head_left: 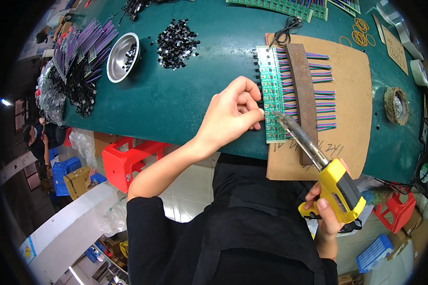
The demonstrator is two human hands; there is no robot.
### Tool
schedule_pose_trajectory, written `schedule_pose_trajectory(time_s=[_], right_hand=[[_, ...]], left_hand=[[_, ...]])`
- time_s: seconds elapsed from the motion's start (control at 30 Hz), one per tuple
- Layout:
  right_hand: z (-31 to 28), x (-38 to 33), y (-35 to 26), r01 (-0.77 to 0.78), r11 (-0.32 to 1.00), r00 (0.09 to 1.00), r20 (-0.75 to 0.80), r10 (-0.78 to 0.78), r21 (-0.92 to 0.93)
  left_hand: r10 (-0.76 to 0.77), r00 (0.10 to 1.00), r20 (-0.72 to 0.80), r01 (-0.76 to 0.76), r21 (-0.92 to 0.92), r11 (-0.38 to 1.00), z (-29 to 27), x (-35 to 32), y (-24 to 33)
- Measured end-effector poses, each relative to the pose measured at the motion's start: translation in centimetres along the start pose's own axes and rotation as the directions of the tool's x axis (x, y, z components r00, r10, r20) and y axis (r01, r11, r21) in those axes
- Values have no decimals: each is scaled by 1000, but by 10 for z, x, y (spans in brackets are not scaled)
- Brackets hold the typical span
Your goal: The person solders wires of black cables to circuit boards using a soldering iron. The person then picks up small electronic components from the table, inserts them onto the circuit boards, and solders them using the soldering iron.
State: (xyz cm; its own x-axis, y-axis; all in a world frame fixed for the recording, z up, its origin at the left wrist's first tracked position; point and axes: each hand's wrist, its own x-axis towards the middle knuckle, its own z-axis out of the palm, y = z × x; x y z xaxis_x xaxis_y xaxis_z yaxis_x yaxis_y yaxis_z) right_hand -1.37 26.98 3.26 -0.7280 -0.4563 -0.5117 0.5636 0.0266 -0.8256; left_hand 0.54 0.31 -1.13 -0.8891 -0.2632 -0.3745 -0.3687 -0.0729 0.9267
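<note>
Soldering wire leads to the green board on the brown mat.

The mat (pixel 352 71) lies on the table (pixel 176 99); a rusty bar (pixel 303 90) pins the wires (pixel 323 92) across the board (pixel 272 95). The left hand (pixel 233 114) presses the board's left edge, fingers curled. The right hand (pixel 325 209) grasps the yellow iron (pixel 337 187), tip at the board's lower pads. The next joint likely calls for a steady tip.

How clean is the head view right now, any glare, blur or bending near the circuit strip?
Head view: even lighting, the green circuit strip and soldering iron sharp; the right hand on the iron and the left hand show no motion blur; mild glare on the steel bowl; the table edge bows from fisheye, corners black.
</note>
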Motion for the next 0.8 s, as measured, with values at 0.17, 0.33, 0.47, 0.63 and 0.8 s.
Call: schedule_pose_trajectory(time_s=[0.17,0.33,0.47,0.63,0.8], right_hand=[[4,4,0,137,991,990,-18,-137,-2],[-4,5,7,218,974,976,11,-219,65],[-10,3,10,300,949,954,-22,-299,94],[-6,4,8,273,956,962,-18,-273,108],[-4,1,6,256,964,967,-25,-255,75]], left_hand=[[11,1000,-6,-11,13,1000,-3,-1,1],[-10,996,89,7,36,999,-10,-6,5],[468,882,-49,-292,723,627,-50,7,16],[684,723,-101,-98,965,245,-95,27,6],[650,753,-104,-122,948,293,-101,37,2]])
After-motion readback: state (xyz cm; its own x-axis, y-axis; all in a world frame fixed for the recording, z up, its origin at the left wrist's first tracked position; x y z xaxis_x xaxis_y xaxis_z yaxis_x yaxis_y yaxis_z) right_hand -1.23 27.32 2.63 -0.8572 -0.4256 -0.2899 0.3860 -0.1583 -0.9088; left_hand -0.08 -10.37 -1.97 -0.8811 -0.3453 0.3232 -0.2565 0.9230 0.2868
